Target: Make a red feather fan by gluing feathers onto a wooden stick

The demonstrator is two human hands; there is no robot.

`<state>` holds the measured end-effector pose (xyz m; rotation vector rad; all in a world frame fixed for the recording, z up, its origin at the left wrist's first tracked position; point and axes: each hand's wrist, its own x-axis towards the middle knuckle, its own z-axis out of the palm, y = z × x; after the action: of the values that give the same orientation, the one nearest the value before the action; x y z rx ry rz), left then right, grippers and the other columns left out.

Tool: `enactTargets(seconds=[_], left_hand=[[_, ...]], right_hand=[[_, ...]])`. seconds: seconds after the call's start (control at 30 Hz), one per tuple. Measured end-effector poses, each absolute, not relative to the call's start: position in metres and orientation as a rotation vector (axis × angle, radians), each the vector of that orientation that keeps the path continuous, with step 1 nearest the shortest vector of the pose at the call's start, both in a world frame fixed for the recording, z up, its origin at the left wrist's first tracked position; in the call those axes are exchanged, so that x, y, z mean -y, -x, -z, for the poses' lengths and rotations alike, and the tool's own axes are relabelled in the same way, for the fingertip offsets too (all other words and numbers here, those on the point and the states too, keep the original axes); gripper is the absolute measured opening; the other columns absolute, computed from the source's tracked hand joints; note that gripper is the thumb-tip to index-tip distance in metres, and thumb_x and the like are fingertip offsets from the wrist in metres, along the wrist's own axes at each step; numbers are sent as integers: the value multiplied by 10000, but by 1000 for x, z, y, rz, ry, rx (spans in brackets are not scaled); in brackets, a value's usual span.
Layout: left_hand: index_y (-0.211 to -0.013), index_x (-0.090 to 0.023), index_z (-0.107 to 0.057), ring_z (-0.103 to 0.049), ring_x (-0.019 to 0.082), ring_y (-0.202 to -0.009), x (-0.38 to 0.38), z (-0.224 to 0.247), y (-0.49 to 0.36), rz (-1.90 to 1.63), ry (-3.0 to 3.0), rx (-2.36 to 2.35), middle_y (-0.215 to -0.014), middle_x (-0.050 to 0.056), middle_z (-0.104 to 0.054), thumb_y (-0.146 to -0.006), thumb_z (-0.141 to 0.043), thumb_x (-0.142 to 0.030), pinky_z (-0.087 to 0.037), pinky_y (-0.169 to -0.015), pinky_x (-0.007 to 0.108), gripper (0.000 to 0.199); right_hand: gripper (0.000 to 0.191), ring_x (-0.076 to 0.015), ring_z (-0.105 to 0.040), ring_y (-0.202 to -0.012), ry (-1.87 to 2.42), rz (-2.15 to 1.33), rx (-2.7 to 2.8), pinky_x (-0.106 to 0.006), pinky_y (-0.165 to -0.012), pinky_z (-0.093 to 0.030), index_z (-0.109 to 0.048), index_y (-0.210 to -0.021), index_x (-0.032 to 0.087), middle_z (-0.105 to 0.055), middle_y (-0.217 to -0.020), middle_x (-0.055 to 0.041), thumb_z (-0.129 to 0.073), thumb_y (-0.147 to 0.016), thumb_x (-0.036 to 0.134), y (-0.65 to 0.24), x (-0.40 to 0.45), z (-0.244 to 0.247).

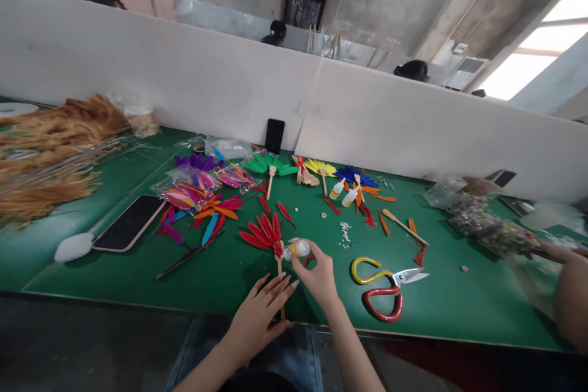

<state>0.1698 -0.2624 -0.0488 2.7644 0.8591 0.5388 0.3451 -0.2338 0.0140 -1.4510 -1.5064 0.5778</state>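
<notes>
A fan of red feathers [264, 233] on a thin wooden stick lies near the table's front edge. My left hand [264, 309] rests over the stick, its fingers stretched out and the thumb on the stick's other side. Pinched in my right hand [316, 269] is a small glue bottle [299, 248], tilted with its tip at the base of the red feathers. A loose red feather [285, 213] lies just behind. Small white beads [344, 234] are scattered to the right, beside scissors [397, 277] with one yellow and one red handle.
Green [271, 165], yellow [320, 168] and blue feather fans stand behind, near two glue bottles. Loose colored feathers, tweezers, a phone [130, 223] and raffia [55, 147] are on the left. Another person's hand [567, 263] holds bagged items at the right. A white partition [206, 79] borders the table.
</notes>
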Motion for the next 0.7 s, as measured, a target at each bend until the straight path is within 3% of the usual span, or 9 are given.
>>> enactTargets(seconds=[0.27,0.7], left_hand=[[-1423,-229,-165,-332,201,-1296,263,47,-172,-523,-2723,-874,-1410,35,-376,-877,-478,-333,-287,-1055,414,638],[-1423,-228,-164,-332,203,-1295,263,46,-172,-530,-2736,-867,-1409,30,-378,-876,-479,-316,-288,-1053,414,637]], right_hand=[[307,-126,-594,-627,1433,-646,1435,-234,-607,-524,-598,-1053,174,-673,-990,-52,-556,-768,281,-342,222,-9],[294,-130,-601,-630,1469,-640,1478,-231,-610,-519,-615,-1030,175,-688,-917,-39,-563,-761,283,-343,227,-16]])
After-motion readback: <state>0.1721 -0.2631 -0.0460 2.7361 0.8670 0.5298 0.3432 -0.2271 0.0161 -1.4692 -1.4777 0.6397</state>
